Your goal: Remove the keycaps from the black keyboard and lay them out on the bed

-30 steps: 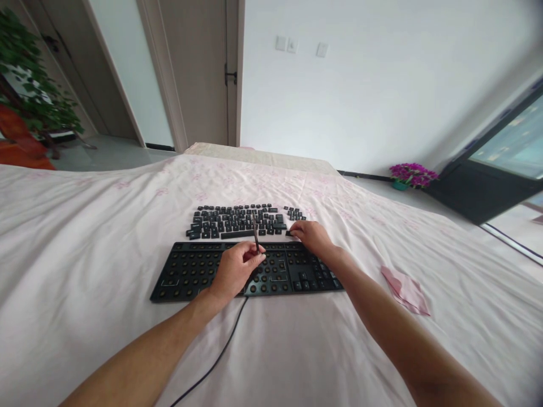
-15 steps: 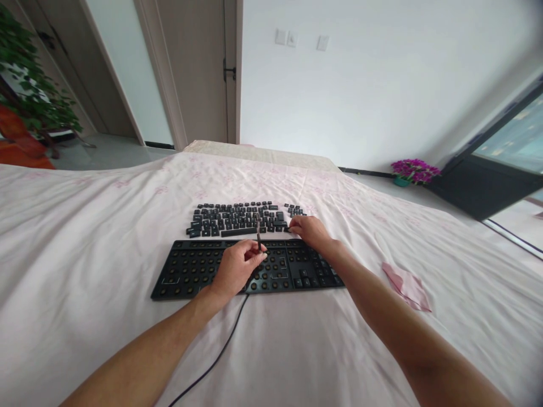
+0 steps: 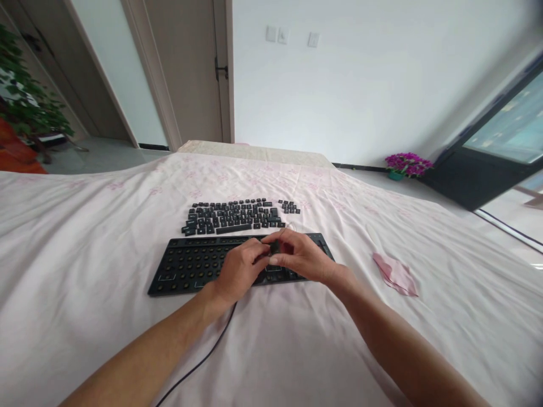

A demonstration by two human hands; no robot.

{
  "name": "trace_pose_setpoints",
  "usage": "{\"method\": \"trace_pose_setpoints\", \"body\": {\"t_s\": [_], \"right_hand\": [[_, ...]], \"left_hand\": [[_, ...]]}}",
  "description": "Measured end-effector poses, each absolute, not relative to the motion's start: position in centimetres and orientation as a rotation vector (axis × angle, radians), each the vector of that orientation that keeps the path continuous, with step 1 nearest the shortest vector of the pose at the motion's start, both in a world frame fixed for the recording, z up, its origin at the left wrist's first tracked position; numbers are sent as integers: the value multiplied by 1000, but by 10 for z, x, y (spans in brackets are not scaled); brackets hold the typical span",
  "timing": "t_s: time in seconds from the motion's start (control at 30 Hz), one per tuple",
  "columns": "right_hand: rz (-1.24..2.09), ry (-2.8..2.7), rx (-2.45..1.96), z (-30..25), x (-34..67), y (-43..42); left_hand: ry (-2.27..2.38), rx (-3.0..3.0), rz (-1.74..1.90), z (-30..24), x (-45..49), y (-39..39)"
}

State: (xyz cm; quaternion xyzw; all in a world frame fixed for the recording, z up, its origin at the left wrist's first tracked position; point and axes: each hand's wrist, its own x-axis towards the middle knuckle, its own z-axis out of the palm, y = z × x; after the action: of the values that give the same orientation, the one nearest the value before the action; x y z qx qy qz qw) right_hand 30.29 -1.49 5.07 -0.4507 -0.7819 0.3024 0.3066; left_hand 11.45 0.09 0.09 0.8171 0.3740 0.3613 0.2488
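A black keyboard (image 3: 180, 263) lies on the cloth, with many of its key positions bare. Over its right half my left hand (image 3: 241, 263) and my right hand (image 3: 297, 257) meet, fingertips touching or nearly so. Both hands are closed in a pinch, and what they hold is hidden between the fingers. Behind my right knuckles a thin pale loop (image 3: 291, 226) pokes up; its kind is unclear. Just beyond the keyboard, loose black keycaps lie in rows, among them a long space bar (image 3: 233, 229) and a small separate group (image 3: 291, 208) on the right.
A black cable (image 3: 203, 362) runs from the keyboard toward me. To the right lies a folded pink cloth (image 3: 395, 274) on the pale floral bedsheet (image 3: 331, 345). Beyond the bed stand a pot of purple flowers (image 3: 408, 164), a white wall and a door (image 3: 186, 73).
My right hand has moved from the loose keycaps back to the keyboard, meeting my left. The thin upright tool in my left hand no longer shows there. The view has shifted slightly.
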Motion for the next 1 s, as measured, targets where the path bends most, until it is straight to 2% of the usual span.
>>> {"method": "trace_pose_setpoints", "body": {"t_s": [0.2,0.4,0.77,0.9,1.0], "right_hand": [[640,-1883,-1393,55,315,-34],[745,-1785,-1482,36,355,-37],[830,-1788,-1528,36,369,-39],[645,-1541,-1575,27,373,-37],[467,-1426,-1610,16,382,-30]], "left_hand": [[956,2238,837,6,131,4],[1025,2331,643,1,139,18],[972,2347,742,-10,149,8],[940,2326,830,-7,139,15],[1104,2420,916,-2,125,27]]}}
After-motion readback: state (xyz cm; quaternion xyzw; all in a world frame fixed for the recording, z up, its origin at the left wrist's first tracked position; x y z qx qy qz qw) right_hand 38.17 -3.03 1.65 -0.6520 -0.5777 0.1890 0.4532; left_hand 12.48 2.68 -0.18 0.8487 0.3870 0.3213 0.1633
